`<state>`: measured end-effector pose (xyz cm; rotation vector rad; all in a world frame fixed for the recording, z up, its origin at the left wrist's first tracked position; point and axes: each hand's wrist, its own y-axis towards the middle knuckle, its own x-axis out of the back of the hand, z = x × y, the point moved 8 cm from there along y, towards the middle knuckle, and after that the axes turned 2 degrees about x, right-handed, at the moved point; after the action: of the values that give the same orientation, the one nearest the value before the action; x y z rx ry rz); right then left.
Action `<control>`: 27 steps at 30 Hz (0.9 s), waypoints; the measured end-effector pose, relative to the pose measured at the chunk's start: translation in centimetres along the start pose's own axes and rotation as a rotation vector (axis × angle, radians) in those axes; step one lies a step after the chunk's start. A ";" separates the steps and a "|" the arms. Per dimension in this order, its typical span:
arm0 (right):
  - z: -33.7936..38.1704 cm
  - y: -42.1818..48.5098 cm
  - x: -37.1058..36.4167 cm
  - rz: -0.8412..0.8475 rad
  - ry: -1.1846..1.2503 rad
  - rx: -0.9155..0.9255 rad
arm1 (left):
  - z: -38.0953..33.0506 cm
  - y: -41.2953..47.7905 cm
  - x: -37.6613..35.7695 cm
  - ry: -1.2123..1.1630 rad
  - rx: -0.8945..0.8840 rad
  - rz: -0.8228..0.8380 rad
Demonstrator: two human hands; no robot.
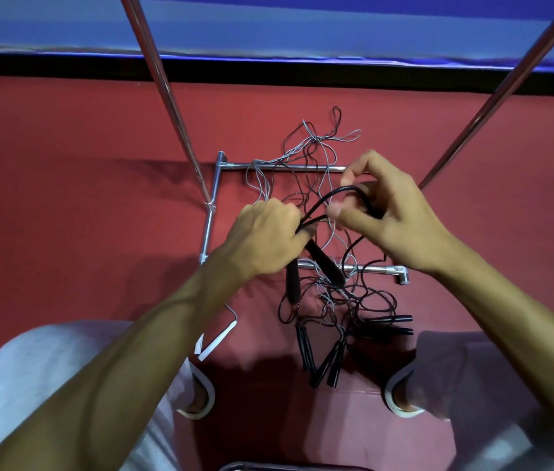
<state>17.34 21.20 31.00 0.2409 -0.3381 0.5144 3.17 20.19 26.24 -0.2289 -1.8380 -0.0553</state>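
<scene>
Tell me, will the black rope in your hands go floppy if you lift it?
Probably floppy: the black rope bends in a loop between the left hand and right hand. Its handles look stiff and would likely swing, dangling below. It may snag on the tangled cords underneath.

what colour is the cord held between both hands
Black; the cord shows best in the head view.

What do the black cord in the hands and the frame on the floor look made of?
The black cord: seemingly rubber or plastic-coated, smooth with slight sheen, bending softly between left hand and right hand. The frame: likely chromed metal tubing, bright mirror-like highlights.
</scene>
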 end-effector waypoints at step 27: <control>-4.0 1.0 0.5 0.183 -0.042 -0.196 | 2.1 0.3 1.2 -1.250 0.306 0.097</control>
<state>18.21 23.47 27.68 0.0310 -0.4515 0.6525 0.90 20.95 26.76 -0.1318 -3.0232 0.5504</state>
